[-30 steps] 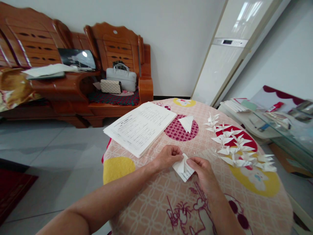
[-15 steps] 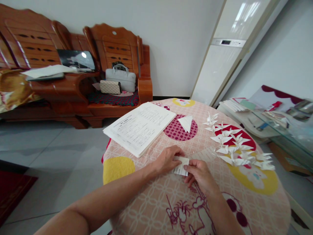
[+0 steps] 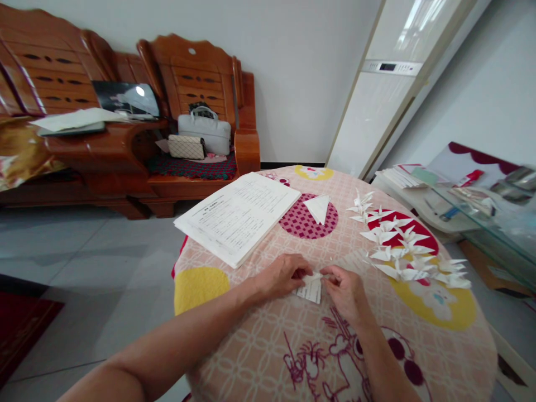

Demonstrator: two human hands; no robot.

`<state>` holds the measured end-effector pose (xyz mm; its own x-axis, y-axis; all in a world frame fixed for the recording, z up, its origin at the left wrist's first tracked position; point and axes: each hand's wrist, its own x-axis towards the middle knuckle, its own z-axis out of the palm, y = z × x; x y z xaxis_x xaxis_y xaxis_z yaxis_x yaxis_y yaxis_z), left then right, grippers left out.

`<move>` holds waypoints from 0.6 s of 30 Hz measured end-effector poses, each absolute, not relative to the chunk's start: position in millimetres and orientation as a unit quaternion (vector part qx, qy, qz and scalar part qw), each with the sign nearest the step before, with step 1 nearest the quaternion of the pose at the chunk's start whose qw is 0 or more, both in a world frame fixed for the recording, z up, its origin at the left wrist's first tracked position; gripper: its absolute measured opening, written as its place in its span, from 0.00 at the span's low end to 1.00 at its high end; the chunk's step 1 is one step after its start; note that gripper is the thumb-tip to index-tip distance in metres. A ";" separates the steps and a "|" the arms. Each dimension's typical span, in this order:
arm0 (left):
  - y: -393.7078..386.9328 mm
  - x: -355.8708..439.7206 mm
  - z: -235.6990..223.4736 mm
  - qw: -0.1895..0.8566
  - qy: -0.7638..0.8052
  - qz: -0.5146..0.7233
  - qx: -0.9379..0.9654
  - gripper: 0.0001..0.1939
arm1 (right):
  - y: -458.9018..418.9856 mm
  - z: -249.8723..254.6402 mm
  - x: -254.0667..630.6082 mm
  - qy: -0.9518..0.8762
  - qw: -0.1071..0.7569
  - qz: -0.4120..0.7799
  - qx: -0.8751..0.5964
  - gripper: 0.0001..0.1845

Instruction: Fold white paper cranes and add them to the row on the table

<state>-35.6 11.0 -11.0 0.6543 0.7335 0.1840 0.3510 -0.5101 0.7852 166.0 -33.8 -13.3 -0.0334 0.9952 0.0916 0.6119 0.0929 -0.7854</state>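
Note:
A small folded piece of printed white paper lies flat on the patterned tablecloth of a round table. My left hand presses its fingertips on the paper's upper left edge. My right hand pinches the upper right edge with curled fingers. The two hands almost meet above the paper.
A stack of printed sheets lies at the table's far left. A folded white triangle sits on a red circle. Several white paper cranes are spread to the right. Wooden chairs with bags stand behind; a glass shelf is at right.
The paper was held up off the table and partly unfolded; it has since been laid down and flattened. Both hands have closed in along its top edge.

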 end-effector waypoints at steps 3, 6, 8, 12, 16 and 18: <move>14.3 -40.6 -9.3 0.389 0.321 0.251 0.826 0.17 | -34.1 -10.6 161.2 -0.692 0.297 0.259 -0.605 0.12; 15.6 -43.3 -9.1 0.399 0.318 0.249 0.823 0.15 | -34.3 -9.4 158.4 -0.720 0.268 0.233 -0.596 0.13; 16.5 -44.3 -9.6 0.396 0.311 0.245 0.829 0.13 | -34.3 -9.3 157.3 -0.735 0.257 0.222 -0.587 0.13; 18.8 -45.6 -10.5 0.383 0.293 0.243 0.842 0.13 | -34.2 -10.6 156.2 -0.756 0.237 0.204 -0.575 0.13; 16.3 -46.7 -9.0 0.366 0.289 0.235 0.853 0.13 | -33.3 -14.2 156.5 -0.764 0.228 0.180 -0.576 0.13; 11.2 -47.7 -8.9 0.346 0.287 0.228 0.864 0.12 | -32.7 -15.7 156.9 -0.763 0.228 0.170 -0.580 0.13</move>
